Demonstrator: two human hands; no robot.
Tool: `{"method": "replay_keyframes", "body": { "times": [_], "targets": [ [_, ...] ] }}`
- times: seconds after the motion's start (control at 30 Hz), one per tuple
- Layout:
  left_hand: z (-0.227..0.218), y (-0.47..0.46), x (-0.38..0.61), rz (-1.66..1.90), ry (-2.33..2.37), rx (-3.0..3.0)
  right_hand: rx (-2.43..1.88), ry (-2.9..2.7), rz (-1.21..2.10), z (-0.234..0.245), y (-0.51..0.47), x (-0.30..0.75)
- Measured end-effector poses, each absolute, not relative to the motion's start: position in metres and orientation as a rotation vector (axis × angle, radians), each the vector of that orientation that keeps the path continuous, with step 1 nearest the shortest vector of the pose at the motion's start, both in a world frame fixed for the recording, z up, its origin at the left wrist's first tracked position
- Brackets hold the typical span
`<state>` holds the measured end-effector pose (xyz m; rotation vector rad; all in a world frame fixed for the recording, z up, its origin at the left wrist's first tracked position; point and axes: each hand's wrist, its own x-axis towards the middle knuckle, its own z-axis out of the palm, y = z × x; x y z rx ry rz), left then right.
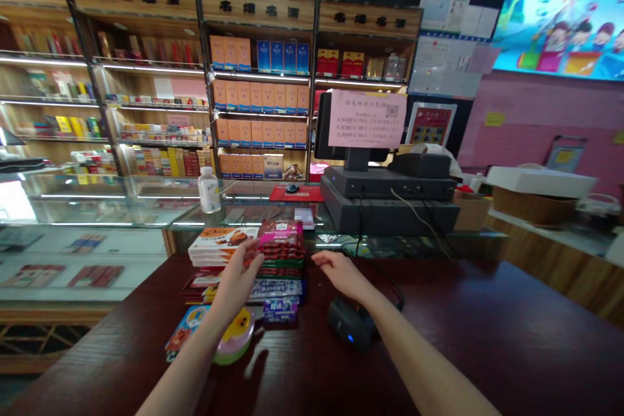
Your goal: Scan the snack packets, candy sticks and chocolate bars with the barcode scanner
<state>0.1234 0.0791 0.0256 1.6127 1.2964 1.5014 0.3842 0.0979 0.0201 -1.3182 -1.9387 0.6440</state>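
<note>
The red packets (281, 242) lie in a neat stack near the middle of the desk (463, 331), their wrappers glossy, the top one crimson and magenta with pale lettering; green edges show lower in the pile. Close by on the left are stacked white boxes (207, 253) with orange-brown pictures on the lid. The left hand's grip (238, 278) reaches over where the two stacks meet, thumb apart from loosely spread fingers; whether the fingertips touch a wrapper I cannot tell. The right hand's grip (340, 274) is just right of the packets, fingers loosely bent and holding nothing. Nearer the person are blue-and-silver packs (277, 289), a small purple packet (280, 311) and a round tub (238, 338) in yellow, pink and green, partly behind the left forearm. A dark scanner (347, 324) with a blue light sits below the right wrist. Farther back stand a white bottle (209, 192) and a monitor bearing a pink notice (366, 118).
</note>
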Motion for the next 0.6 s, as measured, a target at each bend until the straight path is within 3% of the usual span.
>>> {"method": "replay_keyframes", "body": {
  "times": [0.6],
  "targets": [
    [0.041, 0.101, 0.124, 1.347, 1.745, 1.895, -1.325, -1.751, 0.681, 0.027, 0.131, 0.351]
  ]
}}
